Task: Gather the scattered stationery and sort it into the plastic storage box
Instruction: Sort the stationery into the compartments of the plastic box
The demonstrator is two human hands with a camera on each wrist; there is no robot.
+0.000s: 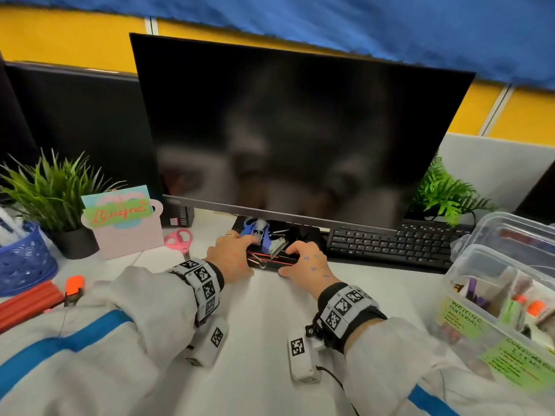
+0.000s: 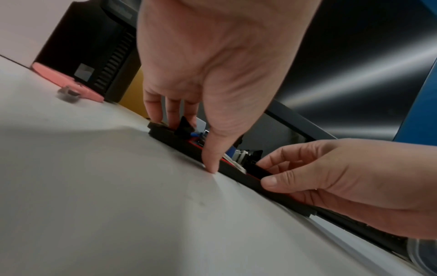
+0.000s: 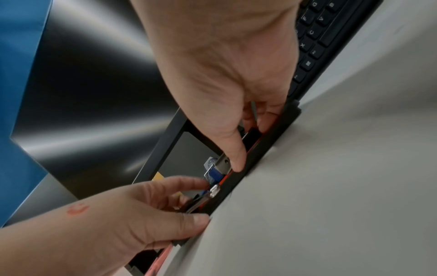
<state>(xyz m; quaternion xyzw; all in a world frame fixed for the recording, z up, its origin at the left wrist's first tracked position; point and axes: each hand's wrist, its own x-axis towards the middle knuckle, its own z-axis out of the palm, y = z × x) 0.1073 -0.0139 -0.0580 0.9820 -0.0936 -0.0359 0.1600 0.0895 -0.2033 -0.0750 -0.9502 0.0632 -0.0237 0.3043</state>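
Both hands reach to the black monitor base [image 1: 300, 232], where a blue staple remover [image 1: 255, 232] and binder clips [image 1: 277, 246] lie. In the head view the left hand [image 1: 231, 256] has curled fingers on the staple remover; the right hand [image 1: 303, 259] curls over a clip, thumb at the base's front edge. Only the wrist views show the thumbs pressed against that edge. What each hand actually holds I cannot tell. The plastic storage box [image 1: 492, 295] stands open at right, beside the keyboard [image 1: 390, 244]; pink scissors [image 1: 179, 240] lie left.
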